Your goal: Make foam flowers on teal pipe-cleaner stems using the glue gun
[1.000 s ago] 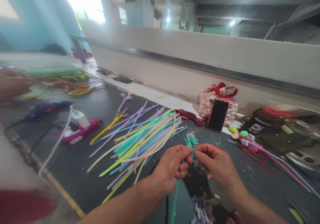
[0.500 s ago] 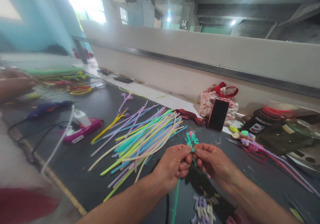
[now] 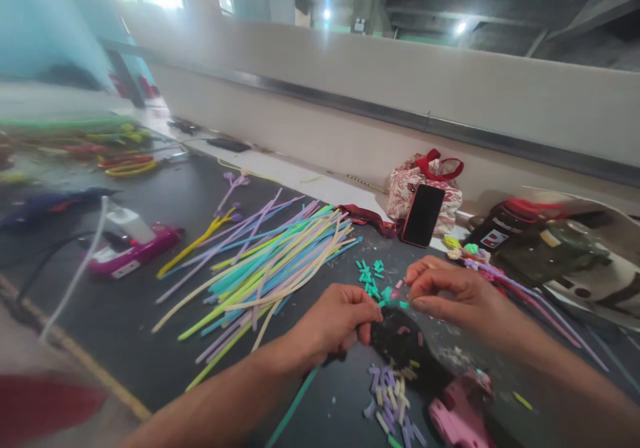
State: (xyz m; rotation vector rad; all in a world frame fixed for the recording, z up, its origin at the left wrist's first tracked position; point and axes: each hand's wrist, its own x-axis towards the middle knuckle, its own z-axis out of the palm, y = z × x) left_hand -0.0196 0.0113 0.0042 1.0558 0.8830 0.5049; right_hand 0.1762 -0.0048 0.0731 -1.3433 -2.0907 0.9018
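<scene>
My left hand [image 3: 345, 318] pinches a teal fuzzy stem [image 3: 293, 408], whose long end runs down toward me. Past its fingertips is a small teal and pink flower head [image 3: 391, 296], partly blurred. My right hand [image 3: 450, 289] hovers just right of the flower head, thumb and fingers closed together. A tiny pink piece [image 3: 399, 284] shows by those fingertips; whether they grip it is unclear. Short teal pieces [image 3: 367, 278] lie on the dark table behind the flower head. Below the hands are short purple and cream pieces [image 3: 387, 395] and a pink tool like a glue gun [image 3: 460, 411].
Long coloured fuzzy stems [image 3: 270, 261] spread left of my hands. A phone [image 3: 424, 216] leans on a patterned bag [image 3: 400, 185]. Finished-looking flowers [image 3: 470, 251], a dark bottle [image 3: 495, 228] and a greenish container [image 3: 550, 255] stand right. A magenta power strip [image 3: 135, 255] lies left.
My right hand has moved up and right, away from my left hand. The flower head has tipped from upright toward the right, and the view has shifted, showing the pink tool.
</scene>
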